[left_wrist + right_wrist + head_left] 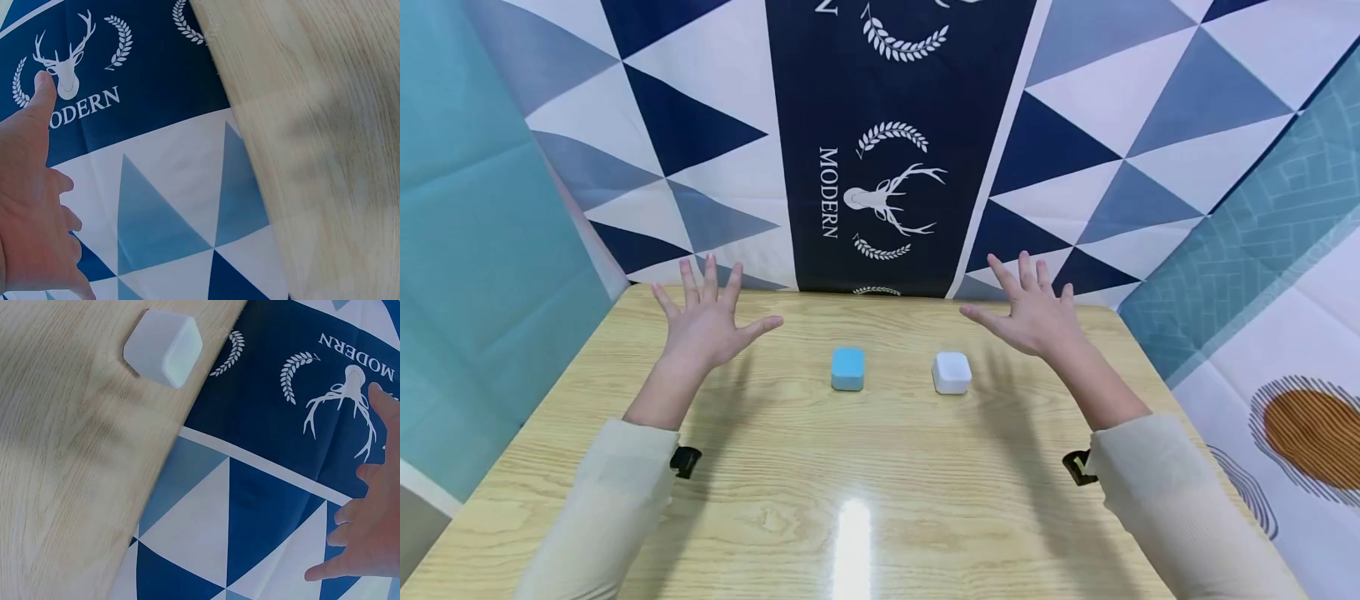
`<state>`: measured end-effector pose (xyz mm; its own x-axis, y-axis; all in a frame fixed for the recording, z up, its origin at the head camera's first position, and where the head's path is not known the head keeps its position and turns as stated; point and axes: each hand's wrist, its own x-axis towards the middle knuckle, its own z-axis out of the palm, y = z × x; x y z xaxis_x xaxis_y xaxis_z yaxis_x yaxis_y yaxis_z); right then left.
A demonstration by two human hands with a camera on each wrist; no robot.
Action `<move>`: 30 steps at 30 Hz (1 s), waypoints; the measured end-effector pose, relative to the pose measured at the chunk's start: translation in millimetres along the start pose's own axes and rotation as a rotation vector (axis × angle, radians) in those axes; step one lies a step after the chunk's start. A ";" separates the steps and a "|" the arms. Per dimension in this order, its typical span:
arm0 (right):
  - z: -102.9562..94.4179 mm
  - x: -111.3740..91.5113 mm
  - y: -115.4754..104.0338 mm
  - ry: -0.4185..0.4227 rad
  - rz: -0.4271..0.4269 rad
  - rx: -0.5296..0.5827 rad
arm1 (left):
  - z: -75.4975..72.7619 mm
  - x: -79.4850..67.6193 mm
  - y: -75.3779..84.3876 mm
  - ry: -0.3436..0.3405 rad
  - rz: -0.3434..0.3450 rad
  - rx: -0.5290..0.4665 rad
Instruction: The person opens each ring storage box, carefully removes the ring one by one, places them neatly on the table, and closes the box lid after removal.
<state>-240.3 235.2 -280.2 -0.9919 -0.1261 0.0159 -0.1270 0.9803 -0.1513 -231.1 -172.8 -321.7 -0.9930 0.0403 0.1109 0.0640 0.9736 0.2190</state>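
Note smooth blue rounded cube (848,369) on far half of pale wood-grain tabletop (775,467); to its right, apart, matte white rounded cube (952,373). See left hand (703,329) raised left of blue, fingers splayed wide, holding nothing; right hand (1037,321) right of white, likewise spread, nothing gripped. Beyond, note lightly creased triangle-print cloth (707,125).

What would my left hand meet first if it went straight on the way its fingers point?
Your left hand would probably meet the blue-and-white triangle-patterned fabric backdrop first, though depth is unclear.
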 end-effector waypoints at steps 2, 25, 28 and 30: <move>0.4 0.0 0.0 -0.002 -0.002 0.000 | 0.0 -0.2 -1.1 -0.005 -0.007 -0.014; 10.3 2.4 -3.2 0.074 -0.076 0.067 | 8.1 0.3 1.4 0.047 0.042 -0.185; 13.1 1.9 -4.6 0.070 -0.082 0.083 | 11.1 1.1 3.3 0.044 0.047 -0.223; 14.9 1.5 -5.7 0.067 -0.084 0.090 | 13.5 1.5 4.5 0.037 0.053 -0.243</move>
<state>-240.9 227.2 -294.1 -0.9762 -0.1936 0.0980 -0.2117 0.9487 -0.2347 -233.6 -165.3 -333.7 -0.9836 0.0771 0.1629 0.1421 0.8878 0.4378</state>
